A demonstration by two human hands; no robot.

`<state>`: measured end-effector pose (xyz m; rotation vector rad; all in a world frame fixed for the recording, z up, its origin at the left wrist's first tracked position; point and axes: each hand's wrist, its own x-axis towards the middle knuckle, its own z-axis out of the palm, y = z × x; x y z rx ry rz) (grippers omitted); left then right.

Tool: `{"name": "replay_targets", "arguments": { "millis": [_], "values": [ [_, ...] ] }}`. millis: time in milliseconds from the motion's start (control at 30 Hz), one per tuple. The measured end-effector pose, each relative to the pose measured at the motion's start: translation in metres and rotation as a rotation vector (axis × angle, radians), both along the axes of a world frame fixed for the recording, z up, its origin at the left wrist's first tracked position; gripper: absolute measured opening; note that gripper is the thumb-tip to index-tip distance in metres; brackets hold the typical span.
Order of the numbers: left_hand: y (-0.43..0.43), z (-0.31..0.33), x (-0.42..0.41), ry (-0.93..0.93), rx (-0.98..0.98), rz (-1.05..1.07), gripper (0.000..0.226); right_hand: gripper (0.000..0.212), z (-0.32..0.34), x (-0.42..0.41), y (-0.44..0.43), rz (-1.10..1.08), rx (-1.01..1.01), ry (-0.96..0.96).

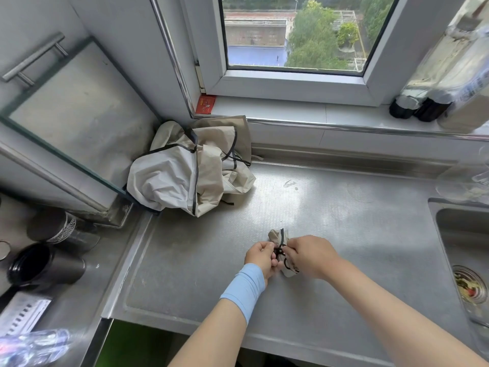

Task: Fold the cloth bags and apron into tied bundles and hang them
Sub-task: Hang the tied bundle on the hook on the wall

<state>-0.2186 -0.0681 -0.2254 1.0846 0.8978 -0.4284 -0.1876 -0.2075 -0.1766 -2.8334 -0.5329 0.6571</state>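
Beige cloth with black edging: one small bundle [276, 235], folded tight into a crumpled lump. It lies on the worktop [344, 221] near the front centre, directly between the two grips. A thin black cord [279, 251] crosses its middle in a tangle of loops.

Left grip [260, 256]: fingers curled, pinching the cord at the bundle's left side. A pale blue band [244, 288] is on the wrist.

Right grip [308, 256]: fingers curled, pinching the cord from the right. It covers much of the cloth, so only the top end and a lower corner show.

Heap [185, 170]: the same beige fabric with black binding, loose and deeply creased. It is piled in the worktop's back left corner below the window sill, well apart from both grips.

Worktop: stainless steel, finely embossed, with a raised rim.

Sink [463, 247]: steel, set in at the right, with scraps in its strainer.

Cups [45, 266]: two, dark and cylindrical, lying on their sides on the lower surface at the left.

Bottles [418, 107]: dark-based, standing on the sill at the right.
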Motion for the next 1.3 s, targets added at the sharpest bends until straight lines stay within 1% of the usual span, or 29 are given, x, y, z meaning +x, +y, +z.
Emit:
{"name": "replay_targets", "arguments": {
  "millis": [100,167,267,367,500,633,800,867,933,1033,1067,1100,1133,1200,1233,1267,1300],
  "values": [
    [0.0,-0.003,0.0,-0.002,0.088,-0.019,0.016,0.044,-0.003,-0.002,-0.006,-0.169,0.113,0.217],
    [-0.001,-0.006,0.0,-0.008,0.152,-0.051,0.018,0.042,-0.006,-0.003,-0.007,-0.248,0.162,0.279],
    [-0.005,-0.01,0.002,-0.03,0.25,-0.088,0.022,0.032,-0.011,-0.006,-0.008,-0.387,0.271,0.378],
    [-0.005,-0.009,0.004,-0.025,0.278,-0.135,0.022,0.029,-0.012,-0.007,-0.008,-0.473,0.342,0.454],
    [-0.002,-0.011,0.005,-0.023,0.3,-0.182,0.023,0.026,-0.015,-0.01,-0.01,-0.522,0.38,0.483],
    [-0.003,-0.011,0.006,-0.009,0.304,-0.169,0.024,0.026,-0.015,-0.013,-0.009,-0.551,0.394,0.481],
    [-0.006,-0.005,0.007,0.006,0.284,-0.133,0.024,0.028,-0.016,-0.015,-0.01,-0.56,0.379,0.418],
    [-0.006,0.0,0.006,-0.001,0.292,-0.147,0.023,0.031,-0.019,-0.014,-0.011,-0.503,0.33,0.352],
    [0.0,0.003,0.004,-0.068,0.332,-0.212,0.02,0.036,-0.018,-0.013,-0.012,-0.392,0.187,0.284],
    [0.017,0.004,0.004,-0.182,0.524,-0.462,0.011,0.034,-0.007,-0.005,-0.004,-0.237,-0.031,0.172],
    [0.022,0.003,0.006,-0.189,0.562,-0.525,0.008,0.031,-0.001,-0.002,0.0,-0.215,-0.047,0.103],
    [0.027,0.004,0.007,-0.195,0.584,-0.566,0.008,0.036,0.002,0.003,0.004,-0.196,-0.028,0.019],
    [0.03,0.003,0.008,-0.206,0.596,-0.588,0.01,0.045,0.004,0.008,0.007,-0.142,0.007,-0.062],
    [0.033,0.006,0.01,-0.206,0.567,-0.594,0.014,0.074,0.008,0.02,0.014,0.095,0.048,-0.16],
    [0.033,0.011,0.01,-0.204,0.539,-0.597,0.016,0.083,0.009,0.026,0.017,0.241,0.01,-0.184],
    [0.033,0.014,0.011,-0.206,0.526,-0.6,0.017,0.086,0.008,0.03,0.019,0.376,-0.05,-0.21],
    [0.034,0.019,0.011,-0.196,0.509,-0.594,0.019,0.083,0.005,0.034,0.021,0.497,-0.12,-0.239]
  ]
}}
